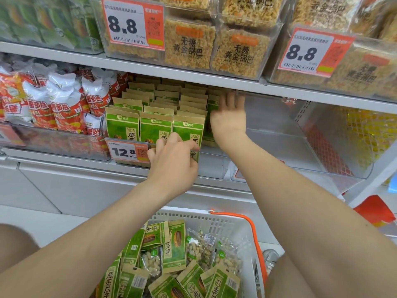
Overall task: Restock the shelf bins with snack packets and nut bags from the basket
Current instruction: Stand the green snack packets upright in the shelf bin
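A white shelf (64,59) fills the view, with clear bins on two levels. Below it, between the person's forearms, stands a white basket (214,220) with an orange handle. It holds a loose heap of green seed packets (174,244) mixed with clear nut bags (197,248).

On the upper level, bins hold rice-crust packs (189,46) behind two 8.8 tags (129,24). On the lower level, the left bin is stuffed with red-and-white snack bags (62,104). The middle bin (210,164) carries upright rows of the same green packets (154,104), three across at the front and running well back. Just to its right is an empty bin (279,147).

The right hand (228,119) is released: its fingers are straight and point up. Its palm lies flat against the right side of the packet rows, near the wall between the middle and empty bins.

The left hand (174,162) sits at the front lip of the middle bin, beside a 12.8 tag (126,150). Its fingers are curled and seem to pinch the front packet (189,127) – the rightmost of the three. The knuckles hide the contact, so it may be the lip they clasp – the view does not settle it
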{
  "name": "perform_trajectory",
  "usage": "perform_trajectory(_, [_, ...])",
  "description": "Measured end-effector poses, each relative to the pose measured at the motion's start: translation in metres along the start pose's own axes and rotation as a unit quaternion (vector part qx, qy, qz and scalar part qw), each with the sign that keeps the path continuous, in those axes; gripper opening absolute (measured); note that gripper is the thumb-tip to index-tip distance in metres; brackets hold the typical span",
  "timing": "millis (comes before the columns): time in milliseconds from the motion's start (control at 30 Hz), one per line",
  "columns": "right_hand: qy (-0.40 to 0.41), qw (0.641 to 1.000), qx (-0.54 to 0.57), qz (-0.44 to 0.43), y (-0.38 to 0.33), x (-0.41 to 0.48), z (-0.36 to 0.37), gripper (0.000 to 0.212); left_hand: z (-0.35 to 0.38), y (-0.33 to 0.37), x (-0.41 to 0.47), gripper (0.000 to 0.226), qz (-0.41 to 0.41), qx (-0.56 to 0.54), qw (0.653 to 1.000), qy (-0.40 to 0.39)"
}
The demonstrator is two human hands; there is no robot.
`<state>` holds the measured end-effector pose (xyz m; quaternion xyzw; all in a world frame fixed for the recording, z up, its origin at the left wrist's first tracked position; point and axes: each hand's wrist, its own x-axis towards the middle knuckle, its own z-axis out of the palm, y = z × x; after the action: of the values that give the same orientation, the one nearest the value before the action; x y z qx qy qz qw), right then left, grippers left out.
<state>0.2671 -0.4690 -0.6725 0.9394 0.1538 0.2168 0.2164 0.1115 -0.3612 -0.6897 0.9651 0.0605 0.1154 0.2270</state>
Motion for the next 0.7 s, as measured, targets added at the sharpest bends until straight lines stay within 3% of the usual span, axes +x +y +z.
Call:
perform_trajectory(100, [-0.083, 0.994, -0.068, -0.022, -0.007, -0.006, 0.0, 0.033, 0.0, 0.0, -0.001, 0.046, 0.0, 0.003, 1.0, -0.001])
perform_trajectory(267, [-0.126, 0.991, -0.015, -0.048, -0.013, -0.006, -0.001, 0.036, 0.001, 0.0, 0.0, 0.046, -0.001, 0.005, 1.0, 0.0])
perform_trajectory(400, [-0.179, 0.98, -0.046, -0.069, -0.015, -0.006, 0.004, 0.04, 0.001, 0.001, 0.001, 0.045, 0.001, 0.004, 1.0, 0.001])
perform_trajectory(567, [-0.152, 0.983, -0.094, -0.036, -0.015, 0.0, 0.008, 0.059, 0.003, -0.002, 0.001, 0.046, 0.004, 0.004, 1.0, 0.001])
perform_trajectory(700, [-0.095, 0.991, -0.088, 0.026, -0.015, 0.007, 0.009, 0.05, 0.004, -0.002, 0.0, 0.047, 0.006, 0.001, 1.0, 0.004])
